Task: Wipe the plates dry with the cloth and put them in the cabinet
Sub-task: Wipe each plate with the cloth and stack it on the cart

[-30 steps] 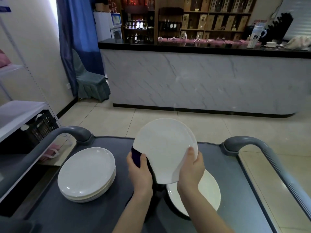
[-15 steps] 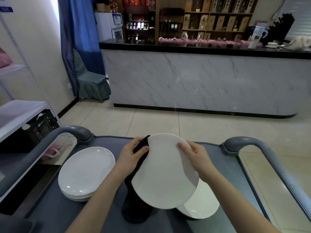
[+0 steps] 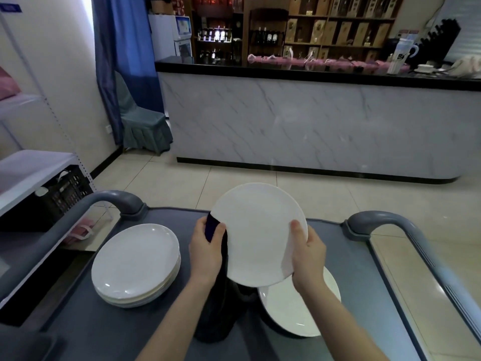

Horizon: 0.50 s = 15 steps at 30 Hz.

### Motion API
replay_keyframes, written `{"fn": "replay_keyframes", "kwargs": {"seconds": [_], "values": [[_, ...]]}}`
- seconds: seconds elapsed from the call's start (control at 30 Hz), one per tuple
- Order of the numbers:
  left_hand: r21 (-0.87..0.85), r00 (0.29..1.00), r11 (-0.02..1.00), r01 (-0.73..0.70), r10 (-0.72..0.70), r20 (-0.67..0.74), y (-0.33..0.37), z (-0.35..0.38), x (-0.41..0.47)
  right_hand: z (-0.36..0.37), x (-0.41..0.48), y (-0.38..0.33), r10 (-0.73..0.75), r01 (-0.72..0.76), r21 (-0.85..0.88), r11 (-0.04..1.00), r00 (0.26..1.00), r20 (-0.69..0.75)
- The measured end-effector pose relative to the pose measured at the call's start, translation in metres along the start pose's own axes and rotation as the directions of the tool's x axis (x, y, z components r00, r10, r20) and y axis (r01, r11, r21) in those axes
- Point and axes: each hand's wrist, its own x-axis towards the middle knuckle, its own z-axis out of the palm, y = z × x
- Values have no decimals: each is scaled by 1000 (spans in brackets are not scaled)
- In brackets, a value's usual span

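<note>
— White plate (image 3: 260, 235) in the head view: where is it?
— Up in the air over the grey cart (image 3: 364, 269), tilted, its face toward the camera, held between both hands.
— How does the left hand (image 3: 207, 254) hold it?
— It grips the plate's left edge through a dark blue cloth (image 3: 221, 303). The thumb is curled over a fold of the cloth at the front, and the other fingers are hidden behind it. The rest of the cloth hangs down to the cart top.
— And the right hand (image 3: 308, 259)?
— Clamped on the right edge, bare. The thumb lies flat on the plate's face and the other fingers wrap round behind the rim.
— What else is on the cart?
— A stack (image 3: 135, 264) of white plates at the left, well apart from the hands. At the right a single plate (image 3: 294, 311) lies flat, partly under the held one and the right wrist.
— And further off?
— Two grey handles (image 3: 385, 220) at the cart's far corners, then tiled floor and a marble-fronted counter (image 3: 312, 126) with a black top. A covered chair (image 3: 140, 123) stands beside a blue curtain (image 3: 122, 48), and a black crate (image 3: 65, 194) sits under a shelf at the left.
</note>
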Motion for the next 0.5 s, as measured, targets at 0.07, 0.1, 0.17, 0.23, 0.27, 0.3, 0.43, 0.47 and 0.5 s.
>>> {"fn": "replay_keyframes", "kwargs": {"seconds": [0.07, 0.1, 0.17, 0.23, 0.27, 0.3, 0.43, 0.47, 0.5], "values": [[66, 987, 993, -96, 86, 136, 7, -11, 12, -13, 10, -9, -47, 63, -83, 995, 982, 185], [96, 971, 986, -133, 110, 214, 11, -14, 17, -18, 15, -14, -47, 85, -133, 987, 962, 268], [141, 937, 976, -168, 114, 330, 14, -17, 22, -22, 23, -24, -25, 116, -225, 967, 929, 369], [126, 941, 981, -146, 99, 323, 13, -15, 21, -21, 26, -27, -35, 132, -242, 961, 930, 366], [109, 958, 986, -124, 90, 271, 11, -14, 19, -18, 25, -27, -52, 132, -222, 966, 942, 332], [99, 977, 991, -94, 73, 199, 9, -11, 17, -14, 22, -25, -64, 120, -189, 975, 958, 279], [-5, 994, 998, 69, -69, -85, 1, 6, -6, 9, 5, -12, 13, -13, -8, 1000, 999, -52], [-31, 984, 994, 104, -107, -144, 1, 13, -15, 16, -1, -8, 45, -41, 31, 999, 991, -124], [-59, 971, 989, 138, -147, -191, 1, 20, -23, 23, -6, -6, 73, -61, 75, 995, 981, -179]]}}
